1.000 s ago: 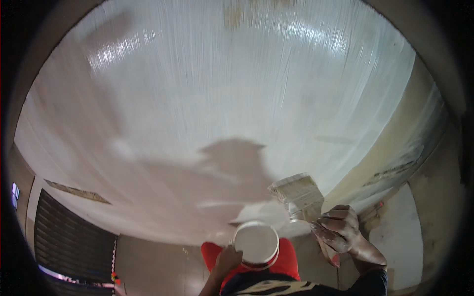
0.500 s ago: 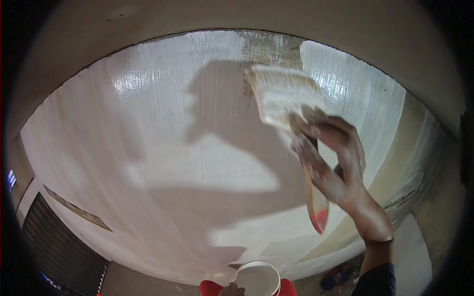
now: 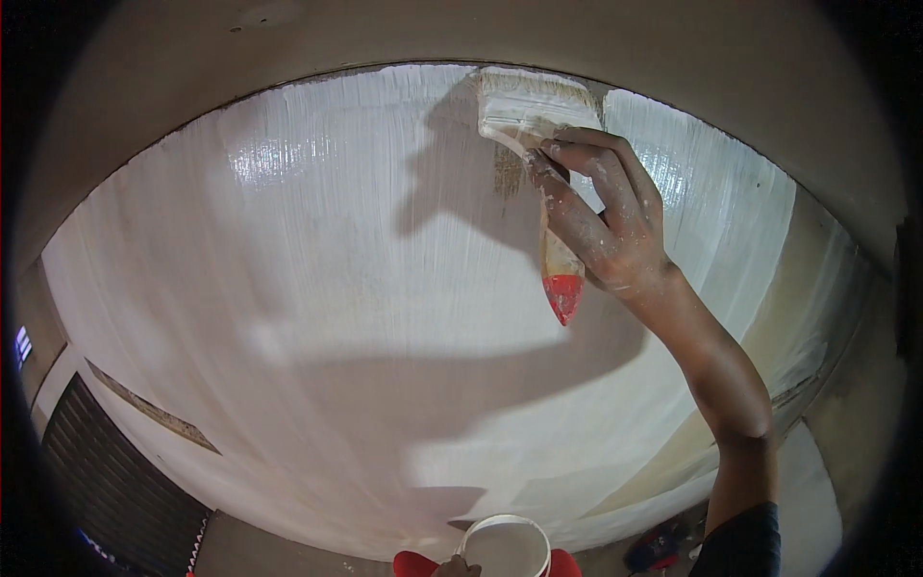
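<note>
My right hand (image 3: 601, 197) is raised high and closed around a wide paintbrush (image 3: 538, 111), its wooden handle tipped in red hanging below the fingers. White paint coats the brush head, whose bristles point up against the top strip of the wall (image 3: 336, 288). Around the brush a bare brownish patch (image 3: 508, 171) shows between freshly whitened areas. Paint specks dot my fingers. At the bottom, my left hand (image 3: 457, 568) grips the rim of a white bucket (image 3: 507, 548) of whitish paint; only part of that hand is visible.
A ceiling (image 3: 404, 34) meets the wall along its upper edge. Dark ribbed shutter (image 3: 115, 462) stands at lower left, below a bare strip (image 3: 154, 409). An unpainted band (image 3: 769, 308) runs down the right side. Red shapes (image 3: 413, 564) flank the bucket. A dark object (image 3: 654, 550) lies lower right.
My right hand has carried the brush upward and slightly left, from below the bare patch to the wall's top edge. My left hand and the bucket stay nearly in place.
</note>
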